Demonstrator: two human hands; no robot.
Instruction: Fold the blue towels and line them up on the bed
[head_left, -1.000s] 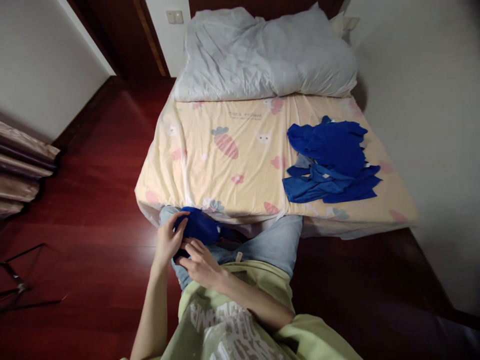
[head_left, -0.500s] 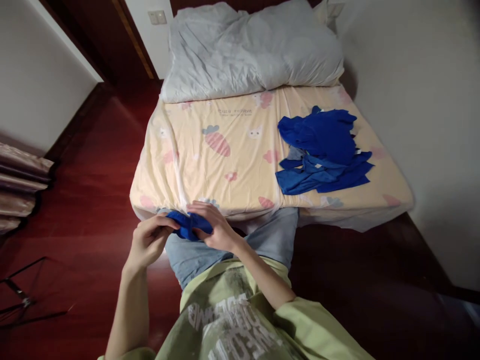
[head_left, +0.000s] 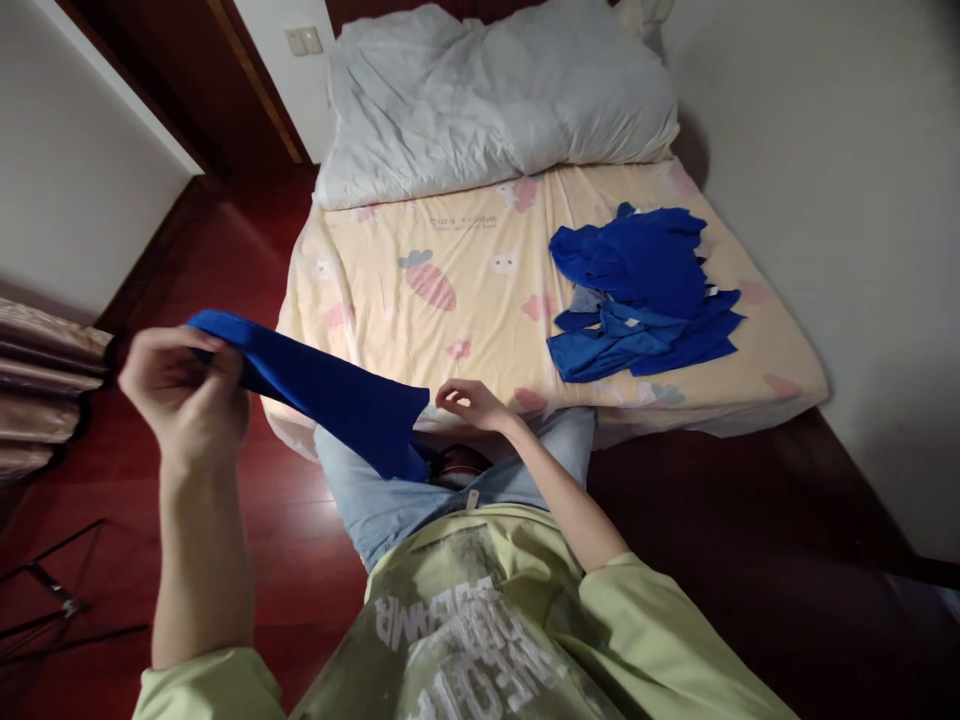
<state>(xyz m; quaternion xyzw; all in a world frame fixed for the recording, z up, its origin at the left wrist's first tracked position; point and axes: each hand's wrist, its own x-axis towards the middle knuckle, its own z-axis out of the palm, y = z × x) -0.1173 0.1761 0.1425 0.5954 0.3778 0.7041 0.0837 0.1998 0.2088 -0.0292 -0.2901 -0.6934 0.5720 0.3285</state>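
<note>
My left hand (head_left: 191,385), raised at the left, pinches one end of a blue cloth (head_left: 330,400). The cloth stretches from there to the right and down, above my jeans and the foot of the bed, and I cannot make out what kind of garment it is. Just past its free corner is my right hand (head_left: 474,404), thumb and forefinger curled together in a loop. A small gap shows between those fingertips and the cloth. On the right of the bed lies a loose pile of blue clothes (head_left: 645,270), with lighter blue pieces at its near side.
The bed (head_left: 480,300) has a cream sheet with carrot and rabbit prints. A large grey-white quilt or pillow (head_left: 502,100) lies across its head. Left are a shiny curtain (head_left: 45,380) and a thin black metal stand (head_left: 60,595) on the red floor. A wall (head_left: 825,200) bounds the right.
The blue cloth, bunched between both hands before, is now drawn out long. My left hand has moved left and up with one end. The right hand has come off the cloth and shifted right.
</note>
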